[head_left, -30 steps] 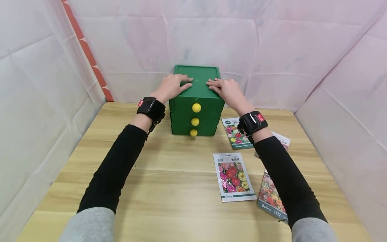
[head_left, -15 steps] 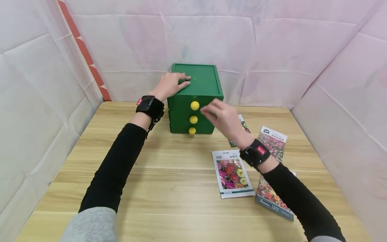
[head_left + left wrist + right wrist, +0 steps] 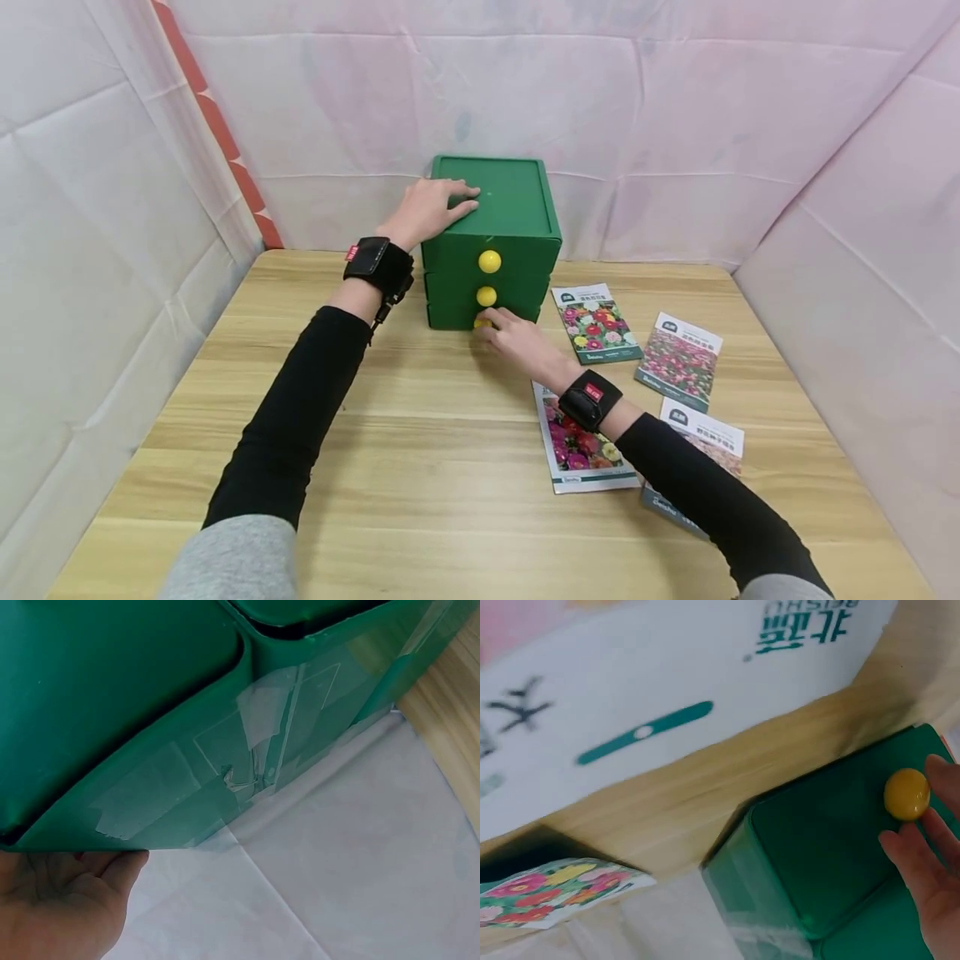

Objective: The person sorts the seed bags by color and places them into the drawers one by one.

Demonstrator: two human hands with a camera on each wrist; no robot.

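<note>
A little green box [image 3: 491,229] with three drawers sits at the back of the wooden table [image 3: 420,467]. The left hand [image 3: 429,210] lies flat on top of the box, fingers straight, likely to keep it from sliding. The right hand [image 3: 517,340] reaches the bottom yellow knob [image 3: 907,793] on the box's front. Its fingers touch the knob, but I cannot tell if they pinch it. Flower seed packets [image 3: 596,323] lie right of the box.
</note>
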